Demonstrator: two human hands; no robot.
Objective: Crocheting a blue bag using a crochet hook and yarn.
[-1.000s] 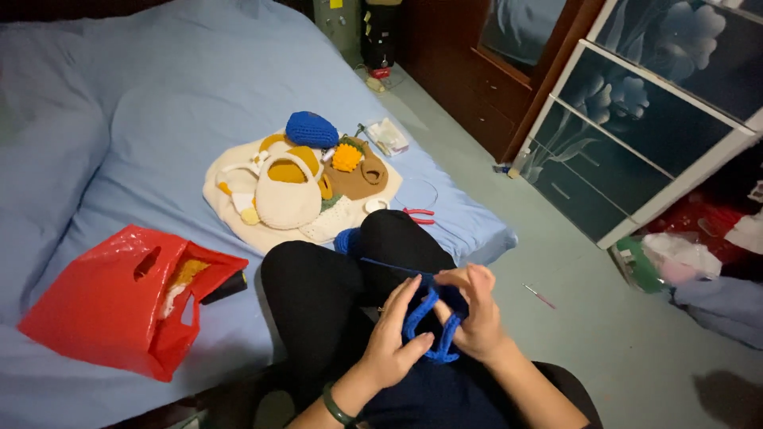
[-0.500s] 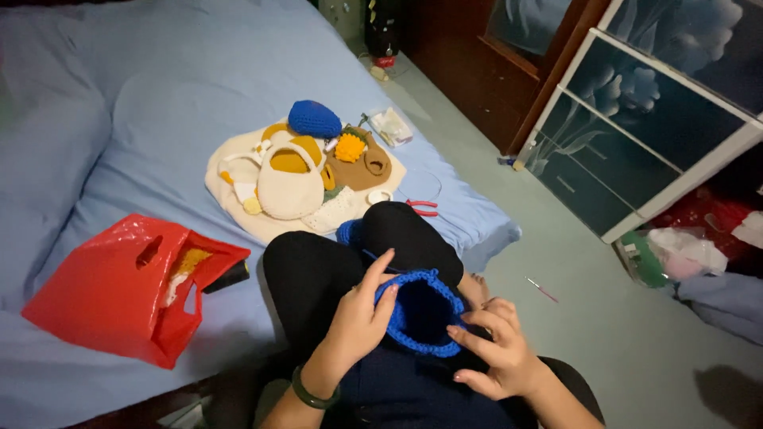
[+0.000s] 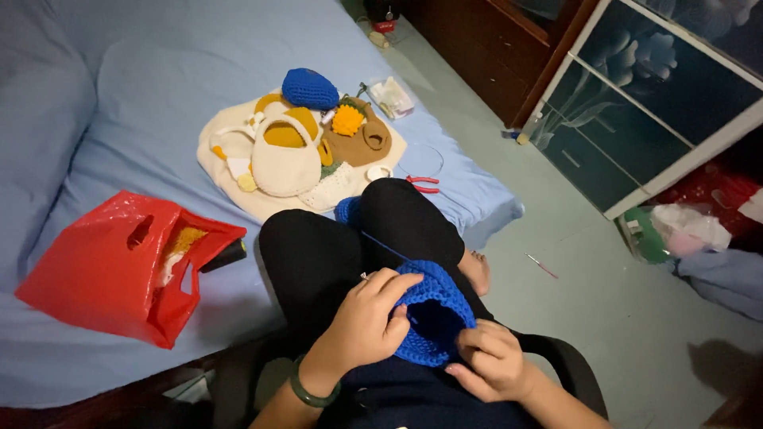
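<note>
Both hands now close on the blue crocheted piece (image 3: 433, 314) in the lap: the left hand (image 3: 367, 324) has moved to cup its near-left rim, the right hand (image 3: 491, 359) pinches its near edge. Working yarn (image 3: 385, 246) runs far-left toward the bed (image 3: 119, 119).

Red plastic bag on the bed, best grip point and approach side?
Grip the red bag by its cut-out handle slot near the top edge, coming from above on the bed side. It lies slumped on its side, mouth open toward the legs, so the slot faces up.
</note>
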